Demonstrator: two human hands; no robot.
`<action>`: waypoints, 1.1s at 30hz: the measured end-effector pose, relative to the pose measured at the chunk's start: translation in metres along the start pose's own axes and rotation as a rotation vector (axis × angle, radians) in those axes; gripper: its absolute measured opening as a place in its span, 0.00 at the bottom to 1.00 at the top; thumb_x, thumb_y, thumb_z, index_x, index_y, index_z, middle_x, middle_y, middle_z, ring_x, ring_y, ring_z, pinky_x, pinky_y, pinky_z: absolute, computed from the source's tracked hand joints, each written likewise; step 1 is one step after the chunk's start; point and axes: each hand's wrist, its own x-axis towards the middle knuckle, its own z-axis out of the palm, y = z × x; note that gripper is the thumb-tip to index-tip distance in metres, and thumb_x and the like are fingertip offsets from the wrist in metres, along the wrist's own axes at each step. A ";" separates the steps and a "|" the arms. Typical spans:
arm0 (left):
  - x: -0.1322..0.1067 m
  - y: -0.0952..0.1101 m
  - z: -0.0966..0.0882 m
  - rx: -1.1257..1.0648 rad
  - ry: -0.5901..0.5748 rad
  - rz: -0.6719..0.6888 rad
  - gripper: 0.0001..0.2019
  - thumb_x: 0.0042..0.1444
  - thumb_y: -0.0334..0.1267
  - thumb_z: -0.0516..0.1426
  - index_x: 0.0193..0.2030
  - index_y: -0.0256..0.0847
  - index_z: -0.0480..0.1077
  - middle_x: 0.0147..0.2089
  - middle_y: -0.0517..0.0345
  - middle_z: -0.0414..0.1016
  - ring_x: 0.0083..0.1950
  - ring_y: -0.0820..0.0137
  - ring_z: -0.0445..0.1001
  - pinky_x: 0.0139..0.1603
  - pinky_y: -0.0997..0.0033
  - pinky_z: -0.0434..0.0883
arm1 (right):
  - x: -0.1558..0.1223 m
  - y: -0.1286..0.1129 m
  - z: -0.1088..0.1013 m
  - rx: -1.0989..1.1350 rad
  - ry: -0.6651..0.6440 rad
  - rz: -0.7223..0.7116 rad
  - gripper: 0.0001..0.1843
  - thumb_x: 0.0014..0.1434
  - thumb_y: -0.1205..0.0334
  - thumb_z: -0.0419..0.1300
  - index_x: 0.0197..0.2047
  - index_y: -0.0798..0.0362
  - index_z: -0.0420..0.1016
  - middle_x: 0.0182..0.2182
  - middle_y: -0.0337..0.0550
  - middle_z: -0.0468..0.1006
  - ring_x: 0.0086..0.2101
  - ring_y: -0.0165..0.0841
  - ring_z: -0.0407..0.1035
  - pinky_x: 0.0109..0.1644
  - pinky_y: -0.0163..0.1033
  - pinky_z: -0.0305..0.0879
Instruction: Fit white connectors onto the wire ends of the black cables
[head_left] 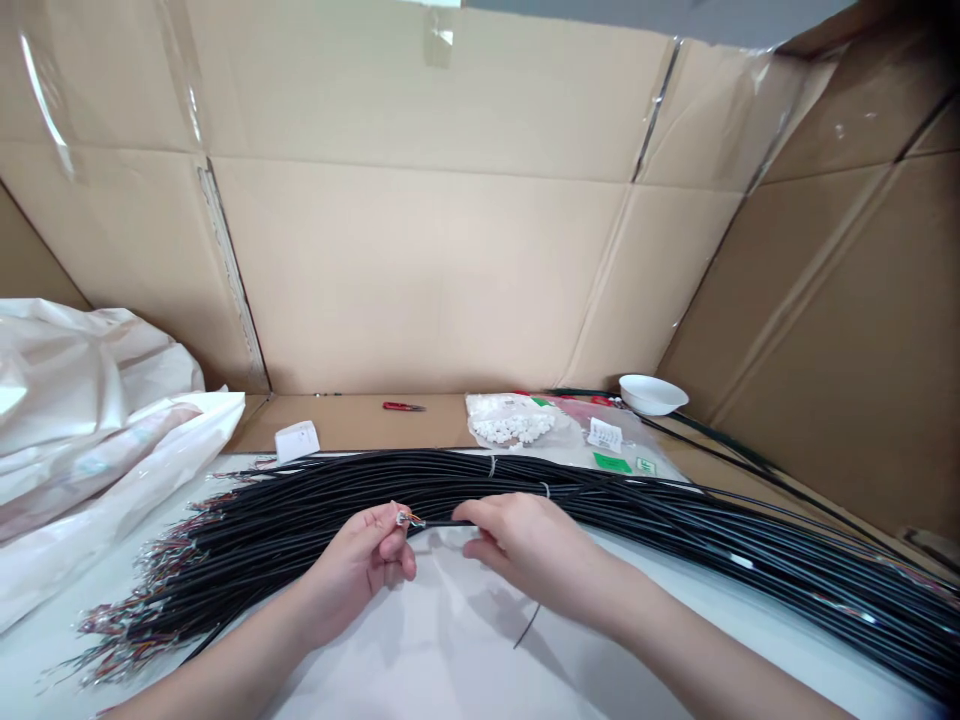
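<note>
My left hand [367, 550] pinches a small white connector [403, 517] between thumb and finger. Thin coloured wires [414, 520] run from it into the end of a black cable [442, 523]. That cable is gripped by my right hand [517, 540], just right of the stripped end, with the fingers closed round it. Behind both hands lies a large bundle of black cables [390, 470], its stripped, many-coloured wire ends [172, 550] fanned out at the left. A thin dark strand [527, 625] shows below my right hand.
Cardboard walls [420, 270] enclose the white table [420, 660]. Along the back lie red-handled snips [403, 406], a bag of white connectors [514, 425], a labelled plastic bag [637, 445] and a white bowl [652, 394]. White sheeting [90, 400] is heaped at left, near a paper slip [296, 441].
</note>
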 end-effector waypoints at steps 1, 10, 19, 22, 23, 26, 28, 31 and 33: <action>0.000 0.000 -0.001 -0.036 0.005 0.009 0.09 0.52 0.41 0.58 0.29 0.37 0.66 0.17 0.70 0.55 0.22 0.77 0.69 0.26 0.80 0.65 | -0.005 0.009 -0.004 -0.003 -0.011 0.028 0.07 0.54 0.64 0.56 0.37 0.49 0.72 0.27 0.38 0.77 0.29 0.33 0.71 0.28 0.32 0.56; 0.002 0.002 -0.003 -0.169 0.049 0.089 0.07 0.54 0.38 0.57 0.29 0.37 0.66 0.18 0.70 0.54 0.21 0.79 0.64 0.28 0.77 0.69 | -0.073 0.092 -0.067 -0.153 0.015 0.104 0.13 0.60 0.62 0.48 0.35 0.49 0.74 0.30 0.43 0.77 0.31 0.34 0.71 0.32 0.36 0.62; -0.002 -0.010 -0.001 0.288 -0.043 0.019 0.17 0.49 0.43 0.59 0.43 0.35 0.71 0.24 0.59 0.68 0.28 0.71 0.67 0.33 0.72 0.64 | -0.153 0.131 -0.166 -0.439 0.293 0.522 0.22 0.59 0.48 0.44 0.51 0.45 0.68 0.45 0.41 0.74 0.41 0.41 0.70 0.39 0.39 0.65; -0.002 -0.010 0.001 0.372 -0.055 0.017 0.15 0.49 0.42 0.59 0.41 0.35 0.72 0.25 0.58 0.69 0.29 0.71 0.65 0.33 0.72 0.62 | -0.176 0.164 -0.172 -0.521 0.243 0.771 0.21 0.58 0.49 0.45 0.49 0.46 0.70 0.43 0.44 0.76 0.40 0.44 0.70 0.37 0.40 0.65; -0.002 -0.010 0.002 0.381 -0.055 0.016 0.14 0.49 0.42 0.59 0.40 0.35 0.72 0.25 0.58 0.69 0.29 0.71 0.65 0.33 0.72 0.62 | -0.181 0.174 -0.170 -0.537 0.190 0.805 0.21 0.58 0.49 0.45 0.49 0.46 0.71 0.42 0.45 0.76 0.41 0.44 0.70 0.37 0.41 0.64; -0.001 -0.010 0.002 0.375 -0.052 0.020 0.13 0.49 0.43 0.59 0.39 0.36 0.72 0.24 0.59 0.68 0.29 0.72 0.65 0.33 0.73 0.62 | -0.185 0.191 -0.162 -0.595 0.073 0.876 0.20 0.59 0.52 0.45 0.48 0.46 0.71 0.42 0.44 0.76 0.42 0.45 0.69 0.38 0.43 0.64; 0.000 -0.011 0.002 0.364 -0.049 0.021 0.13 0.49 0.43 0.59 0.38 0.36 0.72 0.24 0.60 0.68 0.28 0.72 0.64 0.32 0.73 0.61 | -0.178 0.191 -0.159 -0.641 0.051 0.905 0.19 0.59 0.57 0.45 0.50 0.45 0.69 0.43 0.44 0.75 0.42 0.44 0.69 0.37 0.42 0.64; 0.002 -0.013 0.001 0.353 -0.049 0.012 0.15 0.47 0.44 0.60 0.37 0.35 0.72 0.23 0.60 0.69 0.27 0.72 0.64 0.31 0.74 0.61 | -0.164 0.180 -0.160 -0.710 0.087 0.943 0.19 0.58 0.65 0.45 0.49 0.49 0.70 0.43 0.47 0.75 0.41 0.43 0.69 0.37 0.42 0.65; 0.003 -0.013 0.001 0.352 -0.049 0.007 0.15 0.46 0.45 0.61 0.36 0.35 0.73 0.22 0.59 0.69 0.27 0.72 0.65 0.30 0.74 0.61 | -0.155 0.172 -0.162 -0.758 0.133 0.955 0.20 0.58 0.67 0.44 0.50 0.50 0.68 0.43 0.50 0.74 0.40 0.45 0.70 0.36 0.44 0.64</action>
